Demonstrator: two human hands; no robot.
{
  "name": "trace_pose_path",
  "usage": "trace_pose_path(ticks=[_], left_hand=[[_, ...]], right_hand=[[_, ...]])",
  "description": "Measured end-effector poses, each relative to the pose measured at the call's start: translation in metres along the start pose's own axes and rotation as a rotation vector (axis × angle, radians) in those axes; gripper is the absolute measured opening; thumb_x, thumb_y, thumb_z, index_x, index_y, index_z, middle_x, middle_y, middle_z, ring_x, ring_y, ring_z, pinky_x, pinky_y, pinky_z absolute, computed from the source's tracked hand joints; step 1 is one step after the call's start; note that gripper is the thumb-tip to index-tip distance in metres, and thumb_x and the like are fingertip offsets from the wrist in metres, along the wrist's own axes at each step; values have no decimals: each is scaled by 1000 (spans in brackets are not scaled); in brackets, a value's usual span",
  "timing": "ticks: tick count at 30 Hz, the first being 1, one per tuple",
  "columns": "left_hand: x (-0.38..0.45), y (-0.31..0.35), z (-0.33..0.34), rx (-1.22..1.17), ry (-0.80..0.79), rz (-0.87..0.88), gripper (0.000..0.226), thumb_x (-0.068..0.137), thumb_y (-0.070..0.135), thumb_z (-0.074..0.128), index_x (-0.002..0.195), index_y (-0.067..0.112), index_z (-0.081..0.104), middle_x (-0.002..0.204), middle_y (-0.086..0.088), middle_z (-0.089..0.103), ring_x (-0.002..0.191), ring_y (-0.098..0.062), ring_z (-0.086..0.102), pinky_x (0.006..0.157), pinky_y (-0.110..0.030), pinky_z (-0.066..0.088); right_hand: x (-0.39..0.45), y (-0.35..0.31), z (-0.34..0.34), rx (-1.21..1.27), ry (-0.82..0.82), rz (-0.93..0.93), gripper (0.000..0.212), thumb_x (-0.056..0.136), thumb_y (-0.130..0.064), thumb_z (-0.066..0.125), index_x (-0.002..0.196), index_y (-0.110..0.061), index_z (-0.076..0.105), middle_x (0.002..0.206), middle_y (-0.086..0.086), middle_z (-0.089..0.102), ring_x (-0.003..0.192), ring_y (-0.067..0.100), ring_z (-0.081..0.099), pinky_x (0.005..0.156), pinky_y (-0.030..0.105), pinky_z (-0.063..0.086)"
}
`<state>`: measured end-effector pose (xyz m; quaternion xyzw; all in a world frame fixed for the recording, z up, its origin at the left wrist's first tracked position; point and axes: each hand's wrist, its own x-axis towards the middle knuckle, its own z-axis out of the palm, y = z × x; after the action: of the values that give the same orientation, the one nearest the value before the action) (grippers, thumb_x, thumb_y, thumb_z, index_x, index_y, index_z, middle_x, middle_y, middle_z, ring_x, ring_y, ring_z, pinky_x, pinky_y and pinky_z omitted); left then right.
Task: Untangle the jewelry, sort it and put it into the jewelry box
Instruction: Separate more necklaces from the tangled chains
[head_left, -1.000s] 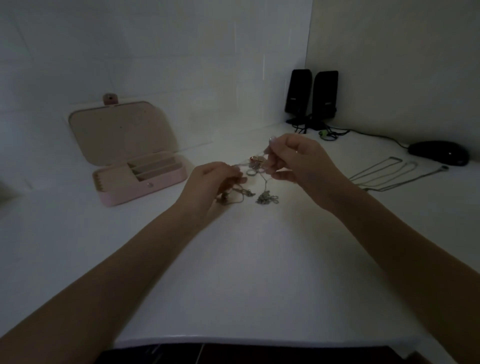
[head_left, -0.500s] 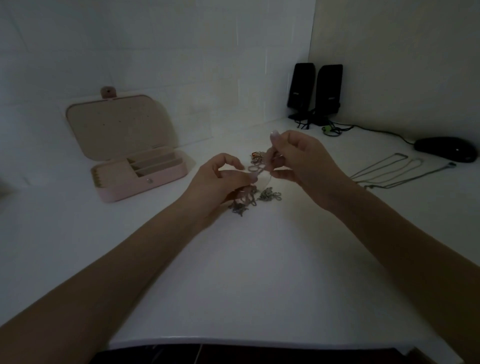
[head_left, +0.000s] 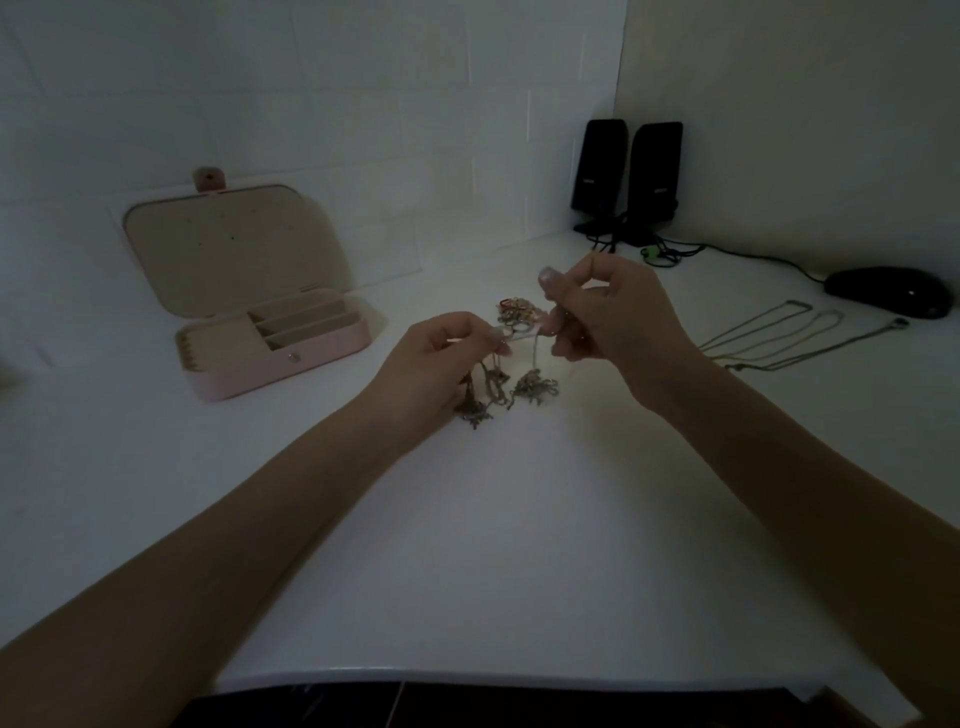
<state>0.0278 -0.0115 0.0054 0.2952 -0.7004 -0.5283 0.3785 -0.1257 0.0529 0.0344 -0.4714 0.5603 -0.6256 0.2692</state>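
- Left hand (head_left: 431, 364) is up off the white desk (head_left: 519, 545), fingers curled in, thumb and fingertip pinching a thin bit of the tangled chains (head_left: 506, 389).
- Right hand (head_left: 618, 317) is just beside it, pinching the same tangle from the other side, one finger sticking up.
- The rest of the tangle hangs down between both hands, with the clumpy ends resting on the desk.
- Small pile of rings (head_left: 517, 312) sits on the desk right behind the hands.
- Pink jewelry box (head_left: 270, 338) is off to the left, lid open, compartments showing; can't tell if there's anything in them.
- Three necklaces (head_left: 779, 338) are laid out straight over on the right.
- Black mouse (head_left: 888, 291) and two black speakers (head_left: 628, 176) at the back corner.
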Motion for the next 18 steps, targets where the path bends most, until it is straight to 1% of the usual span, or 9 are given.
trace_pose_path(ticks=[2,3,4,6,7,9,12,15,18], left_hand=[[-1,-2,0,115,66,83,18,76,39,62,60,32,66,81,-4,59,77,-29,50,71,-36,42],[0,-4,-1,151,95,114,19,76,41,61,60,31,65,81,0,58,82,-24,54,77,-37,42],[1,-5,-2,182,121,135,23,81,37,59,60,27,62,76,2,56,80,-17,53,77,-37,41],[4,-4,-6,207,190,142,31,94,25,52,63,18,54,68,0,55,70,-13,52,73,-35,40],[5,-2,-8,169,212,136,33,97,22,48,65,15,50,65,-2,57,66,-14,55,72,-35,44],[5,1,-11,85,206,148,33,99,22,45,68,11,46,54,0,58,53,-15,58,63,-35,51],[4,2,-12,135,216,203,29,99,25,45,73,11,49,40,2,50,37,-16,51,48,-26,45],[2,5,-13,160,252,213,25,98,26,47,79,10,52,37,6,46,33,-11,45,41,-20,40],[1,9,-13,130,235,199,24,98,26,47,81,11,55,36,6,44,33,-10,43,39,-19,39]], right_hand=[[0,2,1,-53,-11,0,23,87,-25,67,74,-8,56,53,1,63,39,10,53,44,21,47],[0,3,1,-65,-16,3,22,86,-24,68,73,-9,58,52,0,63,39,9,52,45,21,47],[1,4,1,-74,-18,2,21,85,-24,68,73,-9,60,53,0,62,40,8,52,46,21,47],[1,4,0,-90,-13,-10,19,84,-23,70,72,-11,63,53,-1,61,40,7,52,46,20,46],[1,4,-1,-101,-7,-17,18,84,-23,70,72,-11,64,53,-2,60,41,6,52,47,19,46],[2,4,-3,-144,6,-27,17,84,-24,70,73,-11,66,56,-2,61,42,5,53,48,18,47],[4,6,-5,-225,16,-52,17,84,-27,70,73,-13,68,60,0,63,42,5,55,48,17,47],[5,6,-9,-305,-21,-57,21,84,-29,69,81,-9,72,62,0,66,47,6,57,51,18,49],[4,2,-11,-438,-176,-31,22,84,-34,68,82,-13,75,65,-2,71,55,5,63,59,21,48]])
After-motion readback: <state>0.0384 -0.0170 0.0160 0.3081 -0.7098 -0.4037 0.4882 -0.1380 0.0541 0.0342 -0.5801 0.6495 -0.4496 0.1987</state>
